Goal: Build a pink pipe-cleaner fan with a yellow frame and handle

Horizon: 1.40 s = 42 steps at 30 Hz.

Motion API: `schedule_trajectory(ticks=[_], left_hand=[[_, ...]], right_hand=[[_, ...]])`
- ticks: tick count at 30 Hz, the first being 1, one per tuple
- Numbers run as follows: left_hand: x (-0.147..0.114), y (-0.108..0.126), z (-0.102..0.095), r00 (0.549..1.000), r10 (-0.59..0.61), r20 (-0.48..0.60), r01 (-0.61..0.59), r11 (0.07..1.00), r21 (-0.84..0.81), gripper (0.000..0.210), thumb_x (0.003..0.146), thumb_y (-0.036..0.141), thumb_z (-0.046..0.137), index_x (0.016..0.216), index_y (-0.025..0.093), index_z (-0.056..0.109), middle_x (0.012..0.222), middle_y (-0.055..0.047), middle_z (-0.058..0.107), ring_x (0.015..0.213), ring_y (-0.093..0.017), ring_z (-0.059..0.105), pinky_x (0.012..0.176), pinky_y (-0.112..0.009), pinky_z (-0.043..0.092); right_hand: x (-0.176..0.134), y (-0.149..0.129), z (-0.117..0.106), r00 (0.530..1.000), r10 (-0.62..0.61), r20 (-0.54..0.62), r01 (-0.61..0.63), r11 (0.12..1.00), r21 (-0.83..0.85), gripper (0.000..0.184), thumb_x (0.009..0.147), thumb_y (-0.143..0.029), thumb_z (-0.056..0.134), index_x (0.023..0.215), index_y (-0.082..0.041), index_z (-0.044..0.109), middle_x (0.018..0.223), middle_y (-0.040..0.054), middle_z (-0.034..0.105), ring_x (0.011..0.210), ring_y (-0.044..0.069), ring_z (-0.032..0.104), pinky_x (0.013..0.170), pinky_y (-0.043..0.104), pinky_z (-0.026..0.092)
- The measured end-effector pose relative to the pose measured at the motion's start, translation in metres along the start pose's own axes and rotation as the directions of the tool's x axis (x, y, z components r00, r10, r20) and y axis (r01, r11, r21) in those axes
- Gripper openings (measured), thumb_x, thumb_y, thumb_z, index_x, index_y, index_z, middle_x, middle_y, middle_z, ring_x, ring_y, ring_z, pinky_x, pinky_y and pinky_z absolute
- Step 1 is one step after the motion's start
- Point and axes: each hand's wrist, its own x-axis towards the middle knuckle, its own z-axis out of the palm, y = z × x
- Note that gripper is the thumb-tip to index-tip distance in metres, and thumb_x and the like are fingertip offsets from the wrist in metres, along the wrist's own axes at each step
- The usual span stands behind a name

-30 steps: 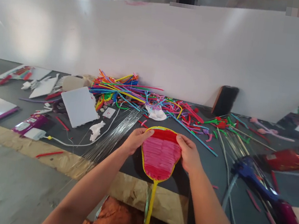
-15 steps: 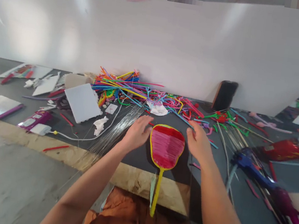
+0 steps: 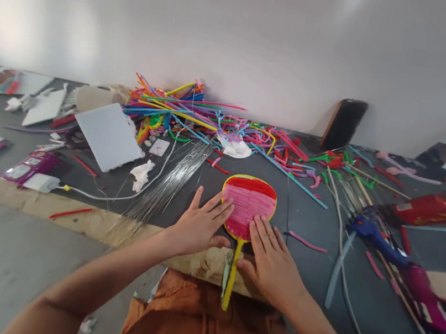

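A hand fan [image 3: 245,201] with a pink and red face, yellow rim and yellow handle lies at the table's front edge, its handle sticking out over the edge. My left hand [image 3: 204,224] rests spread on the left side of the face, fingertips on the pink part. On the lower right of the face lie the stretched fingers of my right hand [image 3: 272,255], its thumb near the handle. Neither hand is closed round anything. A pale green tassel [image 3: 226,271] hangs beside the handle.
Behind the fan is a heap of coloured pipe cleaners [image 3: 173,106]. Thin metal wires [image 3: 175,179] and a white board [image 3: 106,135] lie left. On the right are a phone [image 3: 343,124], a red can [image 3: 436,213] and a blue and purple glue gun [image 3: 377,240] with its cable.
Both hands have come down and inward from beside the fan onto its face, fingers flattened. The view has tilted downward.
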Motion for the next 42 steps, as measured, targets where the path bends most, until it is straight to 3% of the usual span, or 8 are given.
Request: schedule_trajectory(ticks=[8, 13, 17, 19, 24, 32, 37, 42], left_hand=[[0.001, 0.006, 0.000, 0.999, -0.013, -0.031, 0.013, 1.000, -0.009, 0.074, 0.090, 0.066, 0.028, 0.144, 0.016, 0.037, 0.149, -0.014, 0.042, 0.142, -0.029, 0.027, 0.111, -0.064, -0.013], [-0.006, 0.022, -0.011, 0.990, 0.123, -0.066, -0.133, 0.974, -0.184, 0.069, 0.090, 0.065, 0.033, 0.139, 0.017, 0.044, 0.144, -0.013, 0.049, 0.140, -0.029, 0.032, 0.107, -0.060, -0.025], [-0.022, 0.048, -0.022, 0.946, 0.283, -0.157, -0.323, 0.803, -0.501, 0.030, 0.093, 0.048, 0.046, 0.095, 0.027, 0.068, 0.093, 0.000, 0.075, 0.128, -0.022, 0.049, 0.115, -0.053, -0.013], [-0.028, 0.064, -0.022, 0.977, 0.099, -0.188, -0.188, 0.811, -0.553, 0.025, 0.092, 0.036, 0.051, 0.076, 0.024, 0.066, 0.070, 0.001, 0.070, 0.114, -0.020, 0.058, 0.116, -0.050, -0.001], [-0.033, 0.090, -0.011, 0.945, -0.263, -0.193, 0.148, 0.874, -0.464, 0.019, 0.083, 0.037, 0.063, 0.072, 0.022, 0.062, 0.072, -0.001, 0.068, 0.096, -0.023, 0.058, 0.107, -0.055, 0.015], [-0.028, 0.095, -0.010, 0.907, -0.416, -0.062, 0.366, 0.852, -0.374, 0.022, 0.075, 0.038, 0.071, 0.072, 0.019, 0.060, 0.075, -0.002, 0.068, 0.095, -0.027, 0.055, 0.101, -0.060, 0.021], [-0.027, 0.097, -0.009, 0.901, -0.433, -0.023, 0.392, 0.835, -0.386, 0.031, 0.070, 0.047, 0.074, 0.072, 0.019, 0.059, 0.078, -0.002, 0.069, 0.096, -0.028, 0.055, 0.101, -0.063, 0.019], [-0.029, 0.100, -0.007, 0.897, -0.440, -0.035, 0.399, 0.843, -0.361, 0.035, 0.067, 0.050, 0.074, 0.075, 0.019, 0.061, 0.080, -0.003, 0.069, 0.096, -0.029, 0.055, 0.103, -0.066, 0.015]], right_hand=[[0.002, 0.000, 0.002, 1.000, -0.003, -0.004, 0.003, 1.000, -0.025, 0.072, 0.091, -0.054, 0.042, 0.141, -0.001, 0.040, 0.148, 0.0215, 0.041, 0.140, 0.032, 0.032, 0.109, 0.048, 0.034], [-0.001, 0.003, 0.002, 0.998, 0.022, -0.055, -0.017, 0.995, 0.101, 0.062, 0.094, -0.041, 0.042, 0.144, -0.005, 0.036, 0.147, 0.0197, 0.042, 0.141, 0.029, 0.031, 0.109, 0.049, 0.035], [-0.004, 0.011, 0.002, 0.963, 0.203, -0.177, -0.126, 0.921, 0.369, 0.045, 0.097, -0.026, 0.035, 0.140, -0.014, 0.041, 0.139, 0.0151, 0.052, 0.134, 0.023, 0.042, 0.104, 0.043, 0.042], [-0.005, 0.013, 0.001, 0.923, 0.314, -0.224, -0.188, 0.872, 0.452, 0.039, 0.096, -0.024, 0.039, 0.133, -0.018, 0.049, 0.128, 0.0126, 0.059, 0.122, 0.022, 0.052, 0.101, 0.042, 0.045], [0.007, 0.004, -0.010, 0.927, 0.293, -0.233, -0.175, 0.889, 0.423, 0.025, 0.094, -0.026, 0.049, 0.113, -0.021, 0.064, 0.105, 0.0089, 0.065, 0.097, 0.022, 0.060, 0.086, 0.039, 0.051], [0.031, -0.010, -0.015, 0.958, 0.256, -0.131, -0.216, 0.941, 0.260, 0.019, 0.091, -0.017, 0.050, 0.079, -0.020, 0.064, 0.079, 0.0059, 0.063, 0.077, 0.022, 0.053, 0.071, 0.035, 0.046], [0.035, -0.003, -0.018, 0.918, 0.279, -0.283, -0.179, 0.926, 0.332, 0.018, 0.093, -0.017, 0.046, 0.081, -0.019, 0.059, 0.080, 0.0064, 0.062, 0.078, 0.021, 0.053, 0.072, 0.033, 0.045], [0.045, -0.009, -0.020, 0.961, 0.179, -0.212, -0.088, 0.922, 0.378, 0.018, 0.093, -0.017, 0.045, 0.080, -0.021, 0.057, 0.080, 0.0049, 0.062, 0.079, 0.020, 0.055, 0.074, 0.033, 0.044]])
